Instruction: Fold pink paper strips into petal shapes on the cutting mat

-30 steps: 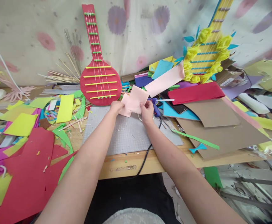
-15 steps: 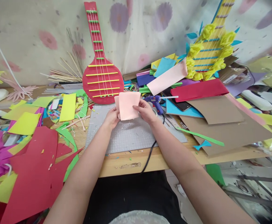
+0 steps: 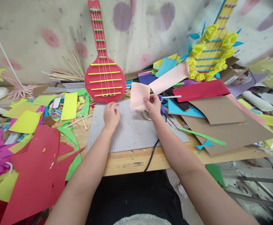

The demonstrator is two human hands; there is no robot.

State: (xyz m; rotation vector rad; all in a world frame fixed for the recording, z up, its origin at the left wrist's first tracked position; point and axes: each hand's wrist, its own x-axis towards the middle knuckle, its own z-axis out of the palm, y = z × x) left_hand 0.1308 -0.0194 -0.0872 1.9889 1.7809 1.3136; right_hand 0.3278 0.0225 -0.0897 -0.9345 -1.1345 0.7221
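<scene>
My right hand (image 3: 154, 105) pinches a light pink crepe paper piece (image 3: 139, 96) at its right edge, thumb in front. The paper hangs roughly upright above the grey cutting mat (image 3: 131, 134). My left hand (image 3: 111, 117) is apart from it, low over the mat's upper left, just below a red paper lute (image 3: 105, 82) with yellow bars and white strings. Its fingers are curled in; anything between them is too small to make out. Behind my right hand lie a blue glue gun (image 3: 162, 107), partly hidden, and a tape roll (image 3: 146, 115).
A longer pink crepe strip (image 3: 170, 77) and folded red crepe (image 3: 200, 90) lie behind on the right, near brown cardboard (image 3: 230, 134). Red sheets (image 3: 36, 165) and yellow scraps (image 3: 25, 122) cover the left. A yellow flowered lute (image 3: 208, 53) leans at the back right.
My left hand has let go of the pink crepe paper and moved down left to the mat. My right hand has carried the paper up and to the right.
</scene>
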